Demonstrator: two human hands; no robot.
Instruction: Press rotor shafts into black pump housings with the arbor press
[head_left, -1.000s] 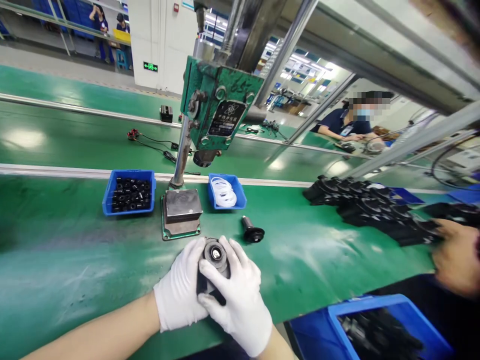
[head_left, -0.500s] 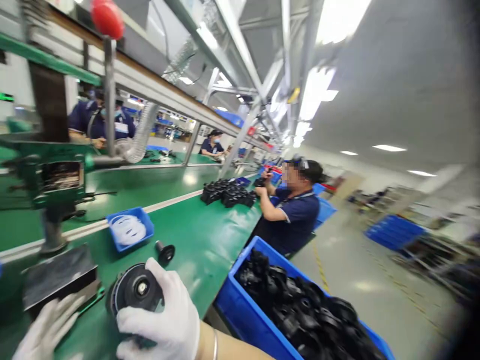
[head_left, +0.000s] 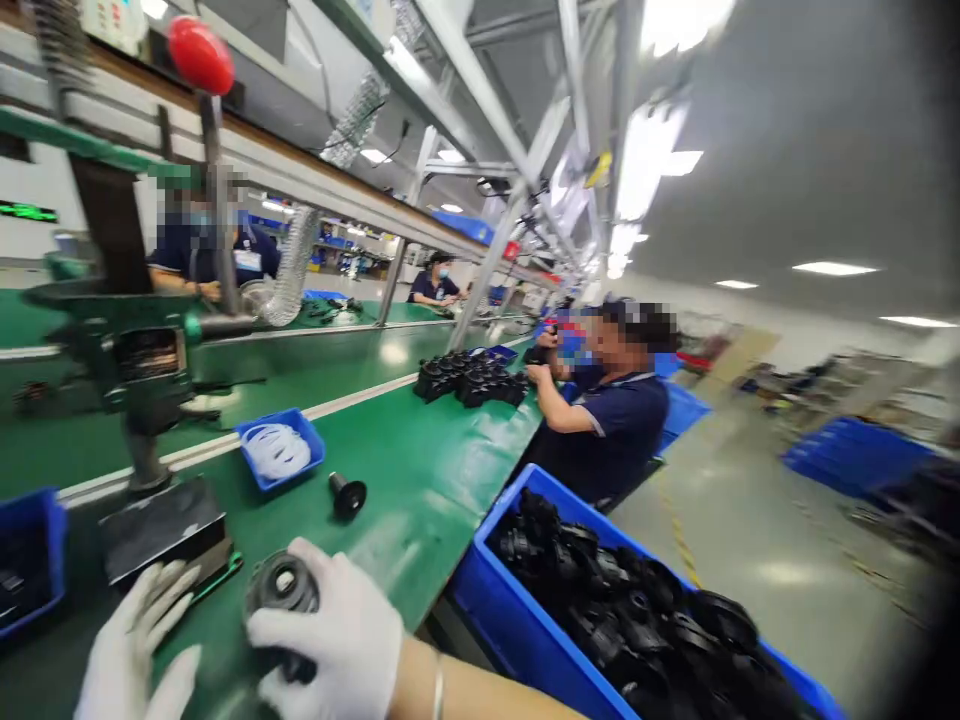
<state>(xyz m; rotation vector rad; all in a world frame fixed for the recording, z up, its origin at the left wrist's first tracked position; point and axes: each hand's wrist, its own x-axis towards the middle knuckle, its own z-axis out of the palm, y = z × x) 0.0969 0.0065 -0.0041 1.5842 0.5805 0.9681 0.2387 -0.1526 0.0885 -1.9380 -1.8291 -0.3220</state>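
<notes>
In a white glove, my right hand (head_left: 341,630) grips a round black plastic part (head_left: 281,590) with a light spot at its centre, low over the green bench (head_left: 390,500). Its underside is partly hidden by my fingers. My left hand (head_left: 139,650), gloved too, is open with its fingers stretched out, holding nothing. It is just in front of the metal base block (head_left: 165,530) of a green hand press (head_left: 142,340). Beyond the right hand, a small black flanged piece (head_left: 348,497) lies on the bench, near a blue tray (head_left: 281,450) of white rings.
A blue crate (head_left: 510,640) full of black parts stands at the bench's right edge. Farther along, a pile of black parts (head_left: 469,378) lies near a co-worker (head_left: 615,420). Another blue bin (head_left: 34,560) is at far left. The press's red knob (head_left: 201,55) hangs above.
The view has swung slightly left, bringing the left bin into sight. The black part in my right hand has turned and tilted. My left hand's fingers have spread, with the thumb apart.
</notes>
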